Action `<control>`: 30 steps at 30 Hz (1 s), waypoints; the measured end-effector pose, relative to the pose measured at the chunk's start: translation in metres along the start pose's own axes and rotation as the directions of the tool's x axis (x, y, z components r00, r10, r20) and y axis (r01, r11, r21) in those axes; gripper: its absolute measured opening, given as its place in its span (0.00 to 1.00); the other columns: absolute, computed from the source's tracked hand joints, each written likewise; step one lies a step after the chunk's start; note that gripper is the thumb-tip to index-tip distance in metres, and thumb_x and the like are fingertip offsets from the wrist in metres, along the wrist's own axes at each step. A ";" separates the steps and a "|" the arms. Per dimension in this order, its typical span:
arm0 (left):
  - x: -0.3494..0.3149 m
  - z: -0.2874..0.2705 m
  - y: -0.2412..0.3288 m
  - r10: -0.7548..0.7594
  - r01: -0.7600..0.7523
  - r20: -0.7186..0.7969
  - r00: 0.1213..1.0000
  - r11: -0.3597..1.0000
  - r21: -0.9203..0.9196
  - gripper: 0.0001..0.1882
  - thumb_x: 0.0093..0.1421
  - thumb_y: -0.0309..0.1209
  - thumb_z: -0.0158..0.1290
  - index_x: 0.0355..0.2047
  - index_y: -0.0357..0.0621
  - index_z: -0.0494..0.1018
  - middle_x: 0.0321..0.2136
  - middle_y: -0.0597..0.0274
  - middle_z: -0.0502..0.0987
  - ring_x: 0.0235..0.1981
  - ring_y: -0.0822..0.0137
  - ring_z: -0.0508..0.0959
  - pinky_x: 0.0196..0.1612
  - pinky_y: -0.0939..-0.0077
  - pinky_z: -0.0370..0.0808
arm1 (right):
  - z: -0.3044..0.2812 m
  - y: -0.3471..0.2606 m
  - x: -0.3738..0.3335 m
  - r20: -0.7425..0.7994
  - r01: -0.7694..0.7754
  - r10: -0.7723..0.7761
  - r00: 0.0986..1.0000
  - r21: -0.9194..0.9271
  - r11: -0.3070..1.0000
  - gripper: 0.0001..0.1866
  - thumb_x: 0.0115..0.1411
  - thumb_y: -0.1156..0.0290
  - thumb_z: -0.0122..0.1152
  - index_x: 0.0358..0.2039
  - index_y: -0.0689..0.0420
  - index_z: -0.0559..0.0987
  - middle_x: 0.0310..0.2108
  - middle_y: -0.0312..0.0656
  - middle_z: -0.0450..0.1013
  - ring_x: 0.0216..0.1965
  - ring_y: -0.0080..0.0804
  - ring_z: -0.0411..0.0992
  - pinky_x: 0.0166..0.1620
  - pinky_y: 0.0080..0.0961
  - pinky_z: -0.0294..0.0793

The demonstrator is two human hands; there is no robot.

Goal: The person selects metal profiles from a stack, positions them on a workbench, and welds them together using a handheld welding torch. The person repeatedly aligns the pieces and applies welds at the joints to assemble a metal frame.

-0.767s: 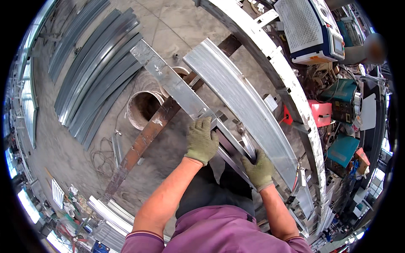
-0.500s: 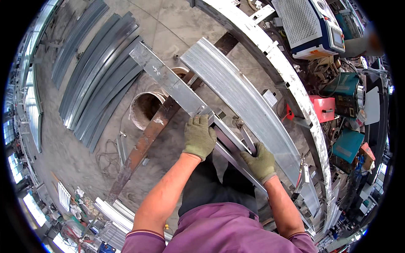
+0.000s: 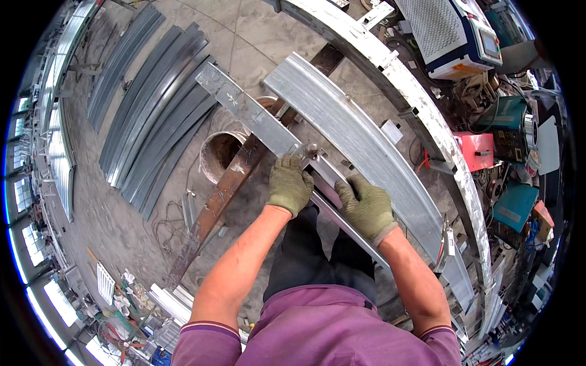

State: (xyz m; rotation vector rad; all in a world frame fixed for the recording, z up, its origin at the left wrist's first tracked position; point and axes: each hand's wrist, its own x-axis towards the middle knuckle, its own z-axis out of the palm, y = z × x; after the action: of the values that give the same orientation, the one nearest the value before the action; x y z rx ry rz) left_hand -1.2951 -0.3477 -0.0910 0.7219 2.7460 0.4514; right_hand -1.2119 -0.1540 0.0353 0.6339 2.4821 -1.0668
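Observation:
A long grey metal channel [image 3: 259, 119] runs diagonally before me, its flat far part meeting an open-topped part near my hands. My left hand [image 3: 290, 186], in an olive work glove, has its fingers bent over the channel at that junction. In my gloved right hand [image 3: 368, 209] is a hammer [image 3: 312, 150], its rounded head over the junction beside my left fingertips. The hammer's handle slants back along the open part and goes under my right fingers. Part of the channel's near end is hidden behind my right hand and forearm.
A rusty beam [image 3: 210, 210] crosses under the channel, with a dirty bucket [image 3: 221, 155] beside it. A wide ribbed metal strip [image 3: 348, 116] lies to the right, inside a curved white-splashed beam [image 3: 421, 116]. Curved grey strips [image 3: 152, 116] are stacked on the left floor. Machines [image 3: 513, 131] stand far right.
My right hand has moved left and slightly up, bringing the hammer head from the channel's right side to the junction. My left hand stays at the junction. The whole view has shifted slightly.

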 end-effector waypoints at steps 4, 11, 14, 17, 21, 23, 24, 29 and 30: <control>0.000 0.004 -0.006 0.033 -0.034 -0.038 0.999 0.999 -0.031 0.26 0.61 0.40 0.51 0.55 0.35 0.73 0.54 0.41 0.76 0.56 0.42 0.75 0.60 0.44 0.71 | -0.011 0.012 -0.026 -0.077 0.006 0.002 0.997 0.099 0.995 0.19 0.71 0.54 0.62 0.41 0.60 0.84 0.31 0.58 0.80 0.35 0.59 0.81 0.39 0.48 0.77; 0.002 0.000 -0.005 0.052 -0.055 -0.044 0.998 0.995 -0.079 0.24 0.61 0.36 0.52 0.55 0.35 0.72 0.53 0.40 0.76 0.56 0.41 0.75 0.61 0.45 0.71 | 0.011 0.042 -0.082 -0.160 0.194 -0.195 0.968 -0.024 0.981 0.14 0.67 0.58 0.68 0.42 0.56 0.83 0.31 0.52 0.80 0.31 0.57 0.80 0.34 0.50 0.78; 0.001 -0.007 -0.003 0.050 -0.053 -0.030 0.998 0.995 -0.081 0.23 0.62 0.35 0.52 0.54 0.34 0.72 0.52 0.40 0.76 0.56 0.40 0.75 0.61 0.45 0.71 | 0.011 0.056 -0.077 -0.078 0.162 -0.180 0.981 -0.194 0.968 0.15 0.67 0.57 0.68 0.44 0.55 0.82 0.34 0.52 0.80 0.32 0.57 0.81 0.35 0.51 0.78; 0.004 -0.003 -0.004 0.058 -0.060 -0.036 0.998 0.997 -0.044 0.23 0.62 0.35 0.52 0.54 0.33 0.72 0.52 0.40 0.76 0.55 0.41 0.75 0.61 0.46 0.72 | 0.012 0.051 -0.077 -0.064 0.151 -0.166 0.984 -0.195 0.969 0.15 0.67 0.57 0.66 0.43 0.55 0.81 0.35 0.51 0.81 0.33 0.56 0.80 0.36 0.51 0.79; 0.003 -0.007 -0.002 0.055 -0.055 -0.005 0.998 0.998 0.003 0.23 0.62 0.35 0.53 0.53 0.32 0.72 0.51 0.40 0.76 0.54 0.41 0.75 0.61 0.46 0.72 | 0.007 0.049 -0.083 -0.018 0.236 -0.243 0.970 -0.174 0.956 0.14 0.68 0.56 0.64 0.41 0.55 0.81 0.35 0.50 0.81 0.35 0.55 0.81 0.38 0.50 0.79; 0.005 -0.010 -0.001 0.068 -0.069 -0.023 0.997 0.997 -0.019 0.23 0.62 0.35 0.53 0.52 0.32 0.72 0.50 0.40 0.76 0.54 0.41 0.75 0.61 0.46 0.72 | 0.005 0.061 -0.071 0.040 0.221 -0.218 0.975 -0.260 0.940 0.15 0.68 0.56 0.63 0.41 0.55 0.81 0.35 0.51 0.81 0.36 0.55 0.81 0.39 0.50 0.79; 0.005 -0.010 -0.001 0.063 -0.063 -0.004 0.998 0.998 -0.019 0.23 0.62 0.35 0.53 0.53 0.32 0.72 0.51 0.39 0.76 0.53 0.40 0.75 0.61 0.46 0.71 | 0.004 0.065 -0.068 0.070 0.214 -0.202 0.977 -0.303 0.929 0.15 0.69 0.55 0.63 0.41 0.55 0.81 0.35 0.51 0.81 0.36 0.55 0.81 0.39 0.50 0.79; 0.005 -0.011 0.001 0.043 -0.044 0.049 0.998 0.999 0.027 0.24 0.63 0.36 0.51 0.54 0.30 0.71 0.51 0.36 0.75 0.53 0.38 0.75 0.60 0.45 0.71 | 0.015 0.068 -0.079 0.071 0.088 -0.073 0.995 -0.239 0.967 0.17 0.71 0.53 0.61 0.43 0.56 0.81 0.36 0.52 0.80 0.36 0.58 0.80 0.39 0.53 0.79; 0.005 -0.011 0.001 0.046 -0.047 0.045 0.998 0.998 0.031 0.24 0.63 0.36 0.51 0.54 0.30 0.71 0.51 0.36 0.75 0.53 0.39 0.75 0.60 0.45 0.72 | 0.015 0.066 -0.081 0.079 0.088 -0.070 0.994 -0.241 0.967 0.18 0.71 0.53 0.61 0.43 0.56 0.81 0.36 0.52 0.80 0.36 0.58 0.80 0.39 0.53 0.79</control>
State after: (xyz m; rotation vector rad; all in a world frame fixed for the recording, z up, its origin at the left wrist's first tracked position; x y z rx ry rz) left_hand -1.3021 -0.3468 -0.0810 0.7957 2.7059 0.3972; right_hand -1.1073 -0.1448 0.0266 0.4197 2.5413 -0.7775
